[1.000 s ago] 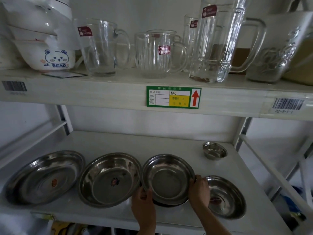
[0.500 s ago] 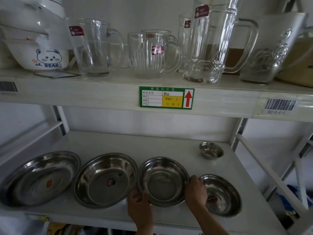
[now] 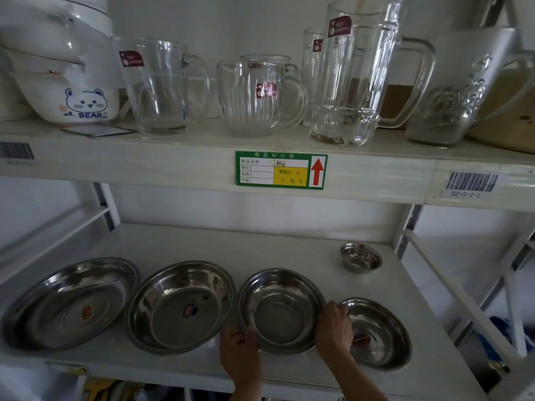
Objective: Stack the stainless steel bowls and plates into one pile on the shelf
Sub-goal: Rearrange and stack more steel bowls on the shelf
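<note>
Four steel dishes lie in a row on the lower shelf point(image 3: 202, 244): a large plate point(image 3: 69, 302) at far left, a second plate point(image 3: 179, 305), a third plate point(image 3: 282, 309) and a smaller plate point(image 3: 382, 334) at right. A small steel bowl point(image 3: 361, 257) stands behind them to the right. My left hand point(image 3: 238, 347) grips the third plate's near-left rim. My right hand point(image 3: 333, 331) holds its right rim, over the smaller plate's edge. The third plate appears tilted, its near side raised.
The upper shelf point(image 3: 173, 163) carries several glass mugs point(image 3: 165, 85), a tall glass pitcher point(image 3: 356, 73) and white bear-print bowls point(image 3: 72, 96). A green price label point(image 3: 280, 170) sits on its front edge. White shelf posts point(image 3: 408, 227) frame the right side.
Both hands have kept hold of the third plate and shifted it slightly leftward, toward the second plate. The other dishes have not moved.
</note>
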